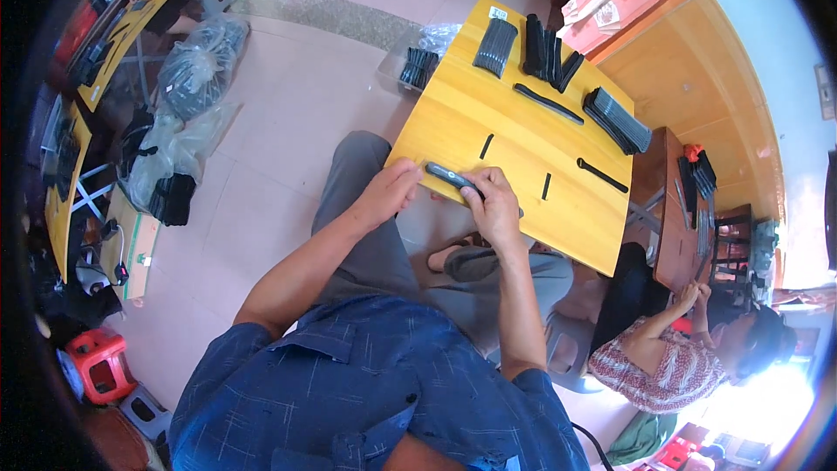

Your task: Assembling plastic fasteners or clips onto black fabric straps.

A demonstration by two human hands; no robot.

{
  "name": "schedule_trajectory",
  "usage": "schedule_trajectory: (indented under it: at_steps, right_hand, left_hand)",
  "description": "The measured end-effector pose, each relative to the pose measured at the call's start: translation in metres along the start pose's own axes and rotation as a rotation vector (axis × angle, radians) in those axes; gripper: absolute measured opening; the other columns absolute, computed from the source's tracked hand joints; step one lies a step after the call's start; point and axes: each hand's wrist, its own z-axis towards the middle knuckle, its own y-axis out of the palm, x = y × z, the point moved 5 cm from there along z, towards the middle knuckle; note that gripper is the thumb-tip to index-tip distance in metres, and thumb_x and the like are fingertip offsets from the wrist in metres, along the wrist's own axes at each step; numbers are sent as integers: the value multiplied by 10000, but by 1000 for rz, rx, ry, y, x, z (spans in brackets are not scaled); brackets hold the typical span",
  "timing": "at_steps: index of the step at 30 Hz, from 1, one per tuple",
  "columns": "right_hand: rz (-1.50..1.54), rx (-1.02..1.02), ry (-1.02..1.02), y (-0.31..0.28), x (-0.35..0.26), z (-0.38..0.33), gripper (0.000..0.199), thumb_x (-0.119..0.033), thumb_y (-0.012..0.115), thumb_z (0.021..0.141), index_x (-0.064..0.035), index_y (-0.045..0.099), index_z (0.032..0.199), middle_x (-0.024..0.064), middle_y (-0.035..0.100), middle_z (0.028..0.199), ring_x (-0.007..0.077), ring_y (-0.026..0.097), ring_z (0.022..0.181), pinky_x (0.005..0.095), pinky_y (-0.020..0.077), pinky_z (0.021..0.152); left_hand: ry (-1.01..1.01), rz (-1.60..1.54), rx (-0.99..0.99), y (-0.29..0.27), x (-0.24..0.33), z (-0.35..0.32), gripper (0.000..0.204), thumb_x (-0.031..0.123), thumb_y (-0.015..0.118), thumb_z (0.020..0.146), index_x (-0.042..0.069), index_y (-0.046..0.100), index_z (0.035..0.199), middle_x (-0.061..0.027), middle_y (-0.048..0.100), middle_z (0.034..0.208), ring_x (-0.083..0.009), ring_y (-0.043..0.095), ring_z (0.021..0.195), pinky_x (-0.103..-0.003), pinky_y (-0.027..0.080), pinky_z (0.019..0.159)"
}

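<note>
My right hand (495, 208) is closed around a long, dark, rounded piece (447, 174) with a small pale round mark, held over the near left edge of the yellow table (514, 166). Beside the left end of that piece is my left hand (388, 195), its fingers curled together; whatever they may hold is hidden. Two short black strips (486, 146) and a black strap with a looped end (602, 174) lie on the tabletop. Farther back rests a longer curved black strip (549, 103).
Stacks of dark strips (495, 45) and black bundles (542, 51) stand at the table's far side, with another stack (617, 120) at right. A clear bin (410, 70) adjoins the table. Another person (671, 349) works at right. Plastic bags (200, 70) sit on the floor at left.
</note>
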Motion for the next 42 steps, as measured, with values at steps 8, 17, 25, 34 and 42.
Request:
schedule_trajectory:
  at_steps: [8,17,25,34,42]
  right_hand:
    - [-74,103,-30,9,8,2,183,-134,723,888,-58,767,1048,139,700,994,346,657,977,442,521,874]
    - [23,104,14,10,19,5,131,-155,733,877,-71,759,974,122,714,968,337,668,967,437,527,863]
    - [65,108,77,12,22,2,146,-172,748,865,-85,768,980,113,714,958,334,672,956,428,531,845]
    - [66,119,84,12,23,1,147,-178,760,855,-85,773,969,113,717,954,334,672,954,428,535,843]
    - [65,129,100,13,23,0,159,-181,773,845,-86,773,973,109,713,942,327,675,954,429,536,845]
  left_hand:
    - [574,897,96,7,44,-30,177,212,573,998,61,618,1079,-190,717,923,-410,699,870,-500,549,752]
    - [613,1157,43,24,57,-20,167,221,607,980,114,703,1065,-125,708,894,-357,697,827,-495,545,682]
    - [682,1300,-11,43,68,-8,138,199,604,934,98,681,988,-124,696,827,-337,720,770,-467,563,638]
    - [687,1344,-89,46,59,-1,190,198,640,923,109,740,1058,-121,706,871,-324,729,793,-458,575,670]
    - [703,1373,-88,46,60,0,204,205,643,923,133,768,1068,-111,693,871,-314,725,784,-448,574,661]
